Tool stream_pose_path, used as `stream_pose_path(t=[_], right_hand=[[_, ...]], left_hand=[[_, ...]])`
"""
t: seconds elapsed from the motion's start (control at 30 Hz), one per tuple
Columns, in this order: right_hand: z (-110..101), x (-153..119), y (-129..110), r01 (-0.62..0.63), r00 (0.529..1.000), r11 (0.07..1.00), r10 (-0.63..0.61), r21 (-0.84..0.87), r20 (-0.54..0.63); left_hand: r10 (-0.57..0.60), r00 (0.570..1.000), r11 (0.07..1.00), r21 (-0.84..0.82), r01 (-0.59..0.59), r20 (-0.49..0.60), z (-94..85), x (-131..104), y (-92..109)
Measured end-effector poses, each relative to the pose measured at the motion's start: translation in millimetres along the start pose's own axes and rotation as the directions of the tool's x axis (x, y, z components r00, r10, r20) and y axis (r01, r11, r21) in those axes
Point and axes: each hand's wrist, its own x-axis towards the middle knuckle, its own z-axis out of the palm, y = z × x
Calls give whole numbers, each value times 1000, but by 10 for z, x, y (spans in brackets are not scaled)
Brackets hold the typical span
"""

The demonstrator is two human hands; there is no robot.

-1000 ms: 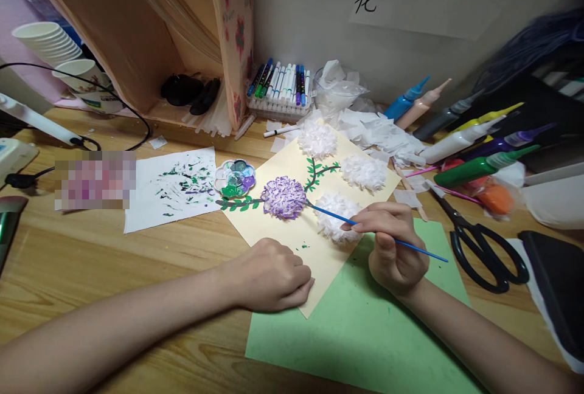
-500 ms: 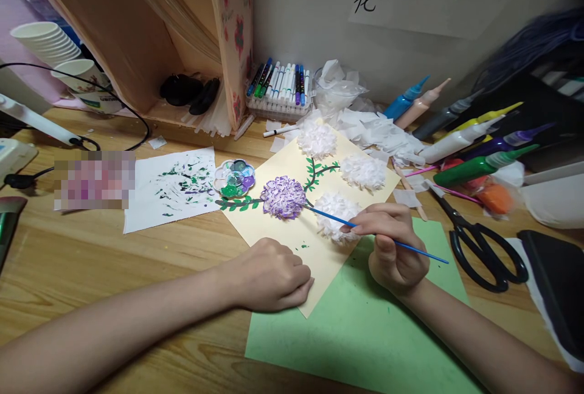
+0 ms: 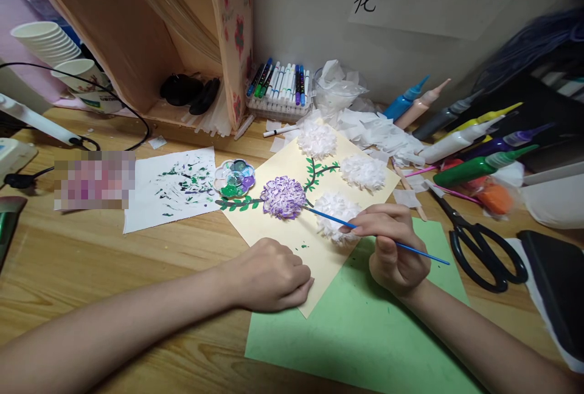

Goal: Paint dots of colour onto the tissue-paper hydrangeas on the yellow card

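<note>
My right hand (image 3: 396,248) pinches a thin blue paintbrush (image 3: 333,218). The brush tip touches or nearly touches the right edge of a purple-tinted paper flower (image 3: 283,197). That flower sits on a cream sheet (image 3: 278,230) with painted dark stems and green leaves. Three white paper flowers are on the same sheet; the nearest white flower (image 3: 335,214) lies partly behind the brush and my fingers. My left hand (image 3: 276,275) rests as a closed fist on the sheet's lower left edge, with nothing seen in it. Left of the purple flower stands a flower-shaped paint palette (image 3: 234,178).
Under the cream sheet lies green paper (image 3: 347,333). Paint-smeared white paper (image 3: 176,190) is to the left. Black-handled scissors (image 3: 486,248), paint bottles (image 3: 483,166) and a phone-like black object (image 3: 554,290) are on the right. Behind are markers (image 3: 280,87) and white paper scraps (image 3: 378,132).
</note>
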Motion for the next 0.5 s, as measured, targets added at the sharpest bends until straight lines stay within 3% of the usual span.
stream_pose_path(t=[0.2,0.4,0.5], right_hand=[[-24,11,-3,11,994,1000,-10,-8,111],[37,22,24,-2,992,1000,-1,-28,-124],[47,27,27,-15,991,1000,12,-24,-133]], left_hand=[[-1,1000,1000,5,1,2,-3,3,4],[-1,1000,1000,5,1,9,-9,9,0],[-1,1000,1000,5,1,14,-4,9,-1]])
